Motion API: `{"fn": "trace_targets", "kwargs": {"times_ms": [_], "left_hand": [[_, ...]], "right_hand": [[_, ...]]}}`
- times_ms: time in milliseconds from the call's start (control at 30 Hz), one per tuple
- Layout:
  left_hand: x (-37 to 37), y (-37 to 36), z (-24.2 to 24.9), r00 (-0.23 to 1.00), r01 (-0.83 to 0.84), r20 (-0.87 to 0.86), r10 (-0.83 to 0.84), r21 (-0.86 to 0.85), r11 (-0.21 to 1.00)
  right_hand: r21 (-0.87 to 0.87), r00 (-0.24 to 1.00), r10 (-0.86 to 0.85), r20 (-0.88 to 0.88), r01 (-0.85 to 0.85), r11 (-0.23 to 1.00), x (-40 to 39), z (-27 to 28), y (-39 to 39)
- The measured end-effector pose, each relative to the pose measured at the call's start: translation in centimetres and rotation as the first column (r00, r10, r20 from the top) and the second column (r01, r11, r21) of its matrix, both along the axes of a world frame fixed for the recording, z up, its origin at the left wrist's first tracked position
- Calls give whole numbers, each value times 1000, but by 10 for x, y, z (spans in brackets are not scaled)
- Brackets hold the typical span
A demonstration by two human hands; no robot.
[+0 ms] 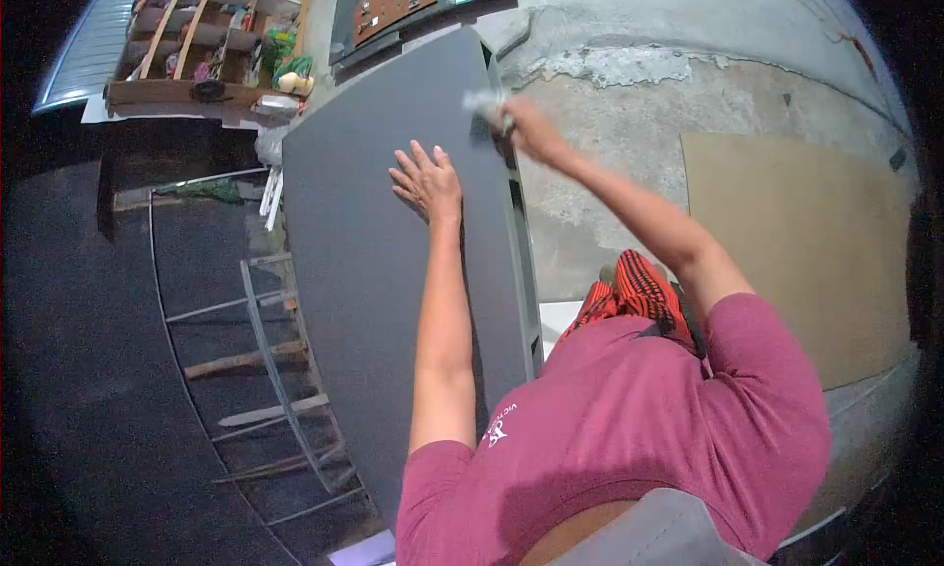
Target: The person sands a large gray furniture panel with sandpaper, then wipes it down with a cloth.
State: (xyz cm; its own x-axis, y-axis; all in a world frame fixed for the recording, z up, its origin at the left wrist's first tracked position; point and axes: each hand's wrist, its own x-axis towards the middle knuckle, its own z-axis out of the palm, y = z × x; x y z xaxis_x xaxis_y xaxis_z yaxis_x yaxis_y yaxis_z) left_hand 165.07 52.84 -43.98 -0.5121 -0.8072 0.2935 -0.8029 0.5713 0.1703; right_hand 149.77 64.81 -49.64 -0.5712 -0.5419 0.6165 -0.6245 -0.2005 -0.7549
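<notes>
A long dark-grey panel [383, 281] with a smooth, even surface lies in front of me. My left hand [429, 184] rests palm down on it, fingers spread and holding nothing. Over the panel's right edge, near its far end, my right hand [531, 133] is closed around a whitish tool [483, 102]. Motion blur hides the tool's exact kind, and whether it touches the panel cannot be made out. Openings in a pale frame show along the panel's right side.
A wooden compartment shelf [206, 35] with assorted items stands at the far left. Below it is a metal rack [261, 369] beside the panel. A brown board [796, 251] lies on the concrete floor at right. A dark bench [423, 15] stands at the far end.
</notes>
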Motion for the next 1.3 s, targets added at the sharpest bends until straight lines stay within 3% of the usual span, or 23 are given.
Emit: {"fn": "trace_targets", "kwargs": {"times_ms": [33,100,133,233,267,333,400,467,533,667,733,767,800,833,867,900,967,1000,1067,1100,1167,1233,1300], "left_hand": [[-1,-3,-5,999,21,-26,-21,-4,1000],[-2,-3,-6,999,46,-27,-46,3,999],[-4,-4,-7,998,66,-18,-65,9,998],[-10,-13,-20,993,104,-53,-104,5,995],[-12,-16,-24,993,98,-68,-97,4,995],[-14,-22,-33,992,106,-72,-106,-4,994],[-17,-28,-42,992,89,-90,-91,-24,996],[-11,-33,-59,992,75,-98,-79,-47,996],[-7,-40,-76,990,63,-123,-75,-99,993],[5,-39,-96,986,17,-163,-30,-78,997],[20,-34,-110,979,-18,-204,-1,-88,996],[31,-30,-117,973,10,-230,-36,-113,994],[2,-29,-121,965,3,-260,-32,-109,994],[13,-25,-130,960,-44,-280,14,-103,994],[-26,-28,-111,970,-52,-242,29,-88,995],[-28,-31,-122,967,-54,-254,29,-93,994],[5,-24,-132,951,-192,-257,171,-59,980],[25,-23,-144,929,-295,-238,283,-15,955],[83,-8,-172,880,-423,-243,408,-10,906],[113,1,-185,851,-492,-229,473,-30,870],[164,23,-206,780,-590,-217,587,59,806],[216,57,-222,701,-669,-217,679,128,732],[272,99,-235,658,-706,-241,714,132,696]], "right_hand": [[85,999,35,18,-36,996,28,-6,8],[159,969,239,66,-246,956,80,-10,51],[208,913,407,39,-405,890,101,-38,65],[413,630,766,131,-737,535,145,-84,107],[424,627,770,121,-734,531,140,-91,99],[308,764,637,98,-632,711,127,-104,71],[283,863,495,99,-502,817,93,-88,27],[147,979,205,-2,-202,968,57,-96,-26],[13,997,-76,9,76,997,25,-71,-56],[-51,999,-22,-30,21,998,3,-55,-78],[34,981,15,-195,-8,999,17,-92,-75],[156,980,138,-146,-115,981,37,-110,-60],[274,966,244,-91,-211,938,17,-128,-42],[383,860,415,-298,-291,877,30,-187,-32],[420,781,592,-197,-479,771,19,-177,1],[456,499,863,-81,-751,477,18,-207,25],[627,301,935,185,-769,123,37,-160,78],[647,261,948,181,-758,85,28,-151,73],[518,423,898,-119,-745,420,18,-132,57],[453,547,837,-28,-739,499,10,-119,47],[335,727,582,-365,-480,811,8,-66,19],[431,647,578,-498,-394,812,31,-50,14],[566,393,719,-573,-444,695,70,-71,20]]}}
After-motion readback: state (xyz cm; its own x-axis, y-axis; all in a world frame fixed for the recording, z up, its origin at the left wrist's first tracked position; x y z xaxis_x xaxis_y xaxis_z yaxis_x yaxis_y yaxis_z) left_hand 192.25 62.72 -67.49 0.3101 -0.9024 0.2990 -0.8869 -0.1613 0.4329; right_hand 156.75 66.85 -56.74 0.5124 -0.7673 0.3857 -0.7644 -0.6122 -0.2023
